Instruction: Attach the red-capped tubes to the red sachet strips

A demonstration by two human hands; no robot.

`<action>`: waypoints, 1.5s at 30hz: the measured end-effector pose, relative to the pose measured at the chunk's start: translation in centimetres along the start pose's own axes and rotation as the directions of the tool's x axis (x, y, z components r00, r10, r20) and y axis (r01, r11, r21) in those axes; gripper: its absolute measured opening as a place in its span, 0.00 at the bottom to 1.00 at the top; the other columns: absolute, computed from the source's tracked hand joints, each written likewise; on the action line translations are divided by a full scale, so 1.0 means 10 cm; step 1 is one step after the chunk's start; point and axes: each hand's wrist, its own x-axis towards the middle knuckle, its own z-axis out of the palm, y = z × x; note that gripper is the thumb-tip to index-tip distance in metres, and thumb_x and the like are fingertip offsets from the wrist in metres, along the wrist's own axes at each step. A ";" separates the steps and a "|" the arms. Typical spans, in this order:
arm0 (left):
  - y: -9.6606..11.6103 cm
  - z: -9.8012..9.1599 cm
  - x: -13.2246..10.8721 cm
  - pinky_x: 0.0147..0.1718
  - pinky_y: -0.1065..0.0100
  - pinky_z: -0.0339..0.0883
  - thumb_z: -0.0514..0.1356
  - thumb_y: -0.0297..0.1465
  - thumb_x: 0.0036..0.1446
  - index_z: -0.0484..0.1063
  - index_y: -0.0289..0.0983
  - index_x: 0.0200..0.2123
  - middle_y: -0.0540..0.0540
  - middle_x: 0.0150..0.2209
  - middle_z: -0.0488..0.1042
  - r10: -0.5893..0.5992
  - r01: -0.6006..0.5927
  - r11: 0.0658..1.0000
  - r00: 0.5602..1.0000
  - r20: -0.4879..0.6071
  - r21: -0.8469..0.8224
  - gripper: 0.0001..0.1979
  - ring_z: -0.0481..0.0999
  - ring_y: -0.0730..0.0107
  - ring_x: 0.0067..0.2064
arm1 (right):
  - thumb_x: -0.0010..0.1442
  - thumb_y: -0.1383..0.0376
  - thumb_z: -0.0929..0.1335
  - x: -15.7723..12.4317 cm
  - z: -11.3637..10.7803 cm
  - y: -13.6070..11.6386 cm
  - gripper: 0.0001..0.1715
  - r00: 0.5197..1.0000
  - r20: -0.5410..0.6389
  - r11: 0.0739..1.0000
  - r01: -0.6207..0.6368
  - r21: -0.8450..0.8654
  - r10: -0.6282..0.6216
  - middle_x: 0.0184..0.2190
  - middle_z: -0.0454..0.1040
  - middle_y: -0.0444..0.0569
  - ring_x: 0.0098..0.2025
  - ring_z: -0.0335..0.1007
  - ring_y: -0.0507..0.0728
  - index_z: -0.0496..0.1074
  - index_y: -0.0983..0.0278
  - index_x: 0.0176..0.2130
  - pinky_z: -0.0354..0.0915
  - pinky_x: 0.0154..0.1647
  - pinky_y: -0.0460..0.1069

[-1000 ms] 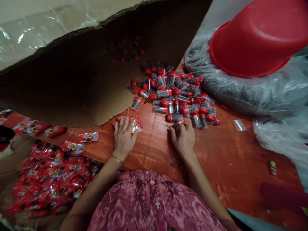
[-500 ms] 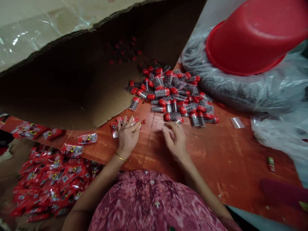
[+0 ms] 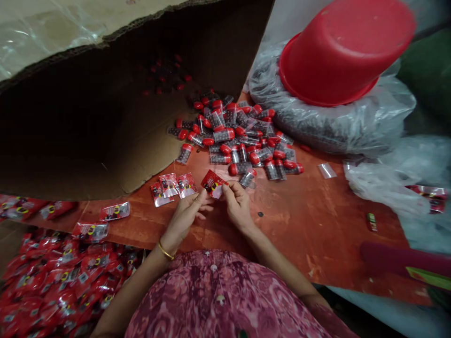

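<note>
A small red printed packet (image 3: 212, 182) is held up in front of me between both hands. My right hand (image 3: 238, 205) pinches its right edge between thumb and fingers. My left hand (image 3: 187, 212), with a gold bangle at the wrist, grips its lower left edge. Flat red packets (image 3: 169, 184) lie on the table just beyond my left hand. Past my hands spreads a heap of small clear containers with red caps (image 3: 225, 135), filled with dark round pieces.
A big cardboard box (image 3: 148, 173) lies open at the far left. Filled red packets (image 3: 63, 281) are piled below the table's left edge. A red bucket (image 3: 345, 51) sits upside down on a plastic bag of dark material (image 3: 317, 126). A green-labelled small item (image 3: 371, 221) lies on the right.
My left hand has come away from the flat packets with one packet. My right hand has moved left and taken hold of it too. The view has shifted slightly right.
</note>
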 end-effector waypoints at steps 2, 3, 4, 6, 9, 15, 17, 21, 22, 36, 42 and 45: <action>0.04 0.08 0.00 0.23 0.73 0.66 0.67 0.49 0.38 0.75 0.34 0.28 0.43 0.29 0.78 -0.055 0.061 0.983 0.998 0.043 -0.172 0.23 0.76 0.69 0.28 | 0.61 0.58 0.59 -0.04 0.03 0.00 0.13 0.999 0.028 0.997 0.039 -0.066 -0.037 0.21 0.60 0.40 0.23 0.57 0.50 0.61 0.60 0.27 0.58 0.25 0.46; 0.05 0.12 0.01 0.23 0.73 0.66 0.69 0.47 0.35 0.75 0.34 0.26 0.45 0.27 0.77 -0.049 0.055 0.971 0.998 0.030 -0.232 0.22 0.74 0.71 0.27 | 0.62 0.59 0.58 -0.07 0.04 0.00 0.13 0.998 0.042 0.995 0.052 -0.087 -0.049 0.21 0.60 0.40 0.23 0.57 0.51 0.60 0.60 0.27 0.58 0.25 0.46; 0.05 0.15 0.02 0.24 0.74 0.66 0.70 0.45 0.33 0.74 0.34 0.24 0.47 0.24 0.76 -0.027 0.025 0.963 1.000 -0.002 -0.269 0.20 0.73 0.73 0.25 | 0.62 0.59 0.58 -0.08 0.04 0.00 0.14 0.997 0.052 0.993 0.064 -0.104 -0.058 0.21 0.59 0.40 0.23 0.57 0.51 0.60 0.60 0.27 0.58 0.25 0.46; 0.03 0.18 0.06 0.26 0.73 0.65 0.71 0.43 0.33 0.74 0.34 0.21 0.49 0.21 0.74 0.035 -0.055 0.960 0.996 -0.079 -0.276 0.19 0.70 0.76 0.24 | 0.62 0.58 0.58 -0.09 -0.02 -0.01 0.15 0.994 0.073 0.986 0.090 -0.141 -0.080 0.21 0.60 0.41 0.24 0.57 0.51 0.60 0.60 0.26 0.58 0.26 0.47; -0.05 0.14 0.12 0.26 0.74 0.62 0.70 0.42 0.36 0.75 0.34 0.21 0.50 0.21 0.75 0.117 -0.149 0.969 0.979 -0.168 -0.195 0.17 0.69 0.77 0.23 | 0.62 0.55 0.57 -0.02 -0.24 0.01 0.18 0.994 0.049 0.929 0.107 -0.355 -0.095 0.23 0.64 0.44 0.27 0.60 0.54 0.62 0.61 0.26 0.59 0.32 0.50; -0.09 0.12 0.19 0.27 0.73 0.61 0.70 0.41 0.36 0.75 0.34 0.21 0.50 0.21 0.75 0.171 -0.211 0.967 0.952 -0.252 -0.140 0.16 0.69 0.76 0.24 | 0.55 0.42 0.61 0.21 -0.60 0.18 0.32 0.962 -0.267 0.415 -0.219 -0.883 -0.061 0.33 0.72 0.60 0.35 0.67 0.64 0.68 0.68 0.37 0.60 0.35 0.56; -0.05 0.16 0.18 0.28 0.72 0.62 0.71 0.42 0.34 0.75 0.33 0.22 0.50 0.22 0.76 0.136 -0.181 0.967 0.962 -0.236 -0.181 0.18 0.70 0.75 0.25 | 0.54 0.42 0.62 0.25 -0.62 0.23 0.32 0.963 -0.259 0.325 -0.221 -0.920 -0.078 0.34 0.72 0.64 0.37 0.67 0.67 0.68 0.69 0.37 0.60 0.34 0.57; 0.06 0.17 0.13 0.29 0.74 0.64 0.72 0.41 0.31 0.74 0.34 0.22 0.50 0.23 0.76 -0.017 -0.040 0.939 0.987 -0.163 -0.341 0.19 0.72 0.77 0.26 | 0.55 0.53 0.65 0.27 -0.72 0.30 0.20 0.970 -0.240 0.293 -0.217 -0.931 -0.044 0.34 0.72 0.62 0.37 0.68 0.66 0.68 0.68 0.37 0.61 0.34 0.56; 0.08 0.15 0.12 0.28 0.75 0.65 0.72 0.40 0.32 0.73 0.34 0.22 0.51 0.23 0.76 -0.054 -0.007 0.927 0.987 -0.152 -0.374 0.18 0.72 0.77 0.26 | 0.55 0.56 0.65 0.26 -0.79 0.32 0.16 0.969 -0.245 0.321 -0.222 -0.921 -0.033 0.33 0.73 0.60 0.36 0.68 0.65 0.68 0.67 0.36 0.61 0.33 0.55; 0.08 0.15 0.09 0.26 0.75 0.65 0.72 0.42 0.32 0.71 0.35 0.23 0.53 0.21 0.73 -0.076 0.031 0.915 0.992 -0.096 -0.402 0.20 0.71 0.78 0.24 | 0.54 0.54 0.67 -0.29 -0.60 -0.10 0.13 0.976 0.104 0.966 -0.204 0.157 0.189 0.19 0.72 0.43 0.19 0.64 0.51 0.68 0.62 0.31 0.62 0.19 0.46; 0.09 0.16 0.08 0.27 0.74 0.64 0.72 0.43 0.30 0.71 0.34 0.20 0.53 0.21 0.73 -0.065 0.008 0.930 0.988 -0.143 -0.367 0.20 0.69 0.78 0.24 | 0.52 0.54 0.67 -0.26 -0.48 -0.05 0.13 0.966 0.121 0.946 -0.249 0.209 0.227 0.17 0.71 0.42 0.17 0.63 0.51 0.68 0.62 0.31 0.61 0.16 0.45; 0.08 0.13 0.10 0.26 0.75 0.64 0.71 0.44 0.31 0.71 0.34 0.21 0.52 0.21 0.73 -0.086 0.028 0.931 0.986 -0.144 -0.363 0.21 0.70 0.78 0.23 | 0.54 0.55 0.66 -0.29 -0.47 -0.02 0.14 0.985 0.028 0.960 -0.172 0.219 0.171 0.21 0.73 0.43 0.18 0.64 0.51 0.69 0.62 0.37 0.62 0.18 0.46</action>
